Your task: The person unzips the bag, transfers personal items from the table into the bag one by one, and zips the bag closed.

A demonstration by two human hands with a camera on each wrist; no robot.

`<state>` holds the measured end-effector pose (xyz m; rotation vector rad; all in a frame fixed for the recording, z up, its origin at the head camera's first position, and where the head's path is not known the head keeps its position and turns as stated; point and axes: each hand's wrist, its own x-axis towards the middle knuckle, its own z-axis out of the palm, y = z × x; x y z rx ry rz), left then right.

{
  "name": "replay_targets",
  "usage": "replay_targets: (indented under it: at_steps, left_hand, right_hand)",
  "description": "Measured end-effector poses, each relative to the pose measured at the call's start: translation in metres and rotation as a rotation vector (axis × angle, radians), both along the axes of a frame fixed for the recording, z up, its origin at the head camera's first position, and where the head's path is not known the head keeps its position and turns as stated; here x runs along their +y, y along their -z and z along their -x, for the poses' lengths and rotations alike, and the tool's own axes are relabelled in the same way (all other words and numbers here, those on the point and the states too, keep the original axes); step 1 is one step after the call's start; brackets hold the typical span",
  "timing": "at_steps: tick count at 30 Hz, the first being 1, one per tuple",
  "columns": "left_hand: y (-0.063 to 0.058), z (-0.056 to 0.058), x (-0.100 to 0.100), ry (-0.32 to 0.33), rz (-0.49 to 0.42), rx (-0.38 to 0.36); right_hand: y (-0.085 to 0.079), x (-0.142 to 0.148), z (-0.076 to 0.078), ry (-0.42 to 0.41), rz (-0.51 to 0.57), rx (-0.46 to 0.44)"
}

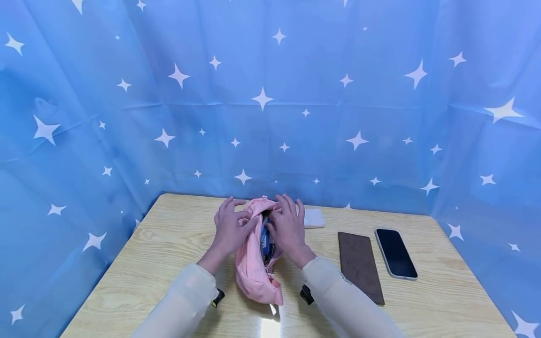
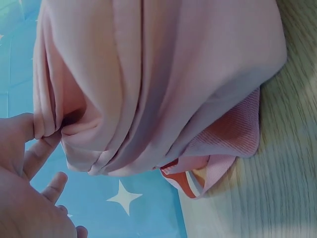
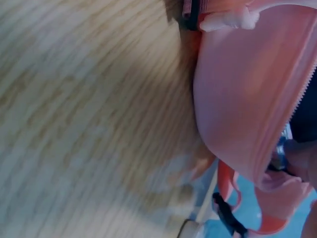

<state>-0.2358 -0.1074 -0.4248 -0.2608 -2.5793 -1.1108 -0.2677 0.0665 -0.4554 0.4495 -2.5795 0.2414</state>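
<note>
A pink waist bag (image 1: 250,268) lies lengthwise on the table, its zipper undone along the top. Inside the opening a blue item with pale print (image 1: 265,238) shows among dark contents; its kind is unclear. My left hand (image 1: 230,226) pinches the bag's left rim near the far end, and the left wrist view shows thumb and finger on the folded pink fabric (image 2: 163,74). My right hand (image 1: 290,230) grips the opposite rim, its thumb side at the opening. In the right wrist view only part of this hand (image 3: 304,158) appears, beside the zipper edge.
A white flat object (image 1: 314,218) lies behind my right hand. Farther right are a brown flat rectangular piece (image 1: 360,265) and a smartphone (image 1: 396,253) with a dark screen. A blue starred curtain (image 1: 262,131) hangs behind the wooden table (image 1: 169,239).
</note>
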Motion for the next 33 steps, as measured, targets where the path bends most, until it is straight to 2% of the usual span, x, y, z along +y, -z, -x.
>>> replay_targets:
  at_steps: [5,9,13,16,22,28,33]
  left_hand:
    - [-0.002,0.001,-0.001,-0.015,0.0,-0.018]
    - [-0.003,0.003,-0.004,-0.015,-0.006,-0.033]
    - [0.0,0.005,-0.008,-0.017,-0.006,-0.049]
    - [0.001,0.008,-0.011,-0.029,-0.005,-0.069]
    - [0.0,0.016,-0.015,-0.057,-0.013,-0.087]
    - [0.001,0.019,-0.017,-0.073,0.013,-0.116]
    - [0.002,0.019,-0.014,-0.061,0.019,-0.115]
  right_hand:
    - [0.001,0.004,0.0,-0.015,-0.071,-0.045]
    - [-0.005,0.009,-0.004,-0.08,-0.036,-0.082]
    - [-0.01,0.015,-0.011,-0.171,0.04,-0.027]
    - [-0.014,0.019,-0.018,-0.235,0.053,0.029]
    - [-0.023,0.021,-0.039,-0.332,-0.008,-0.004]
    - [-0.016,0.019,-0.062,-0.464,-0.055,-0.078]
    - [-0.006,0.017,-0.07,-0.476,-0.098,-0.083]
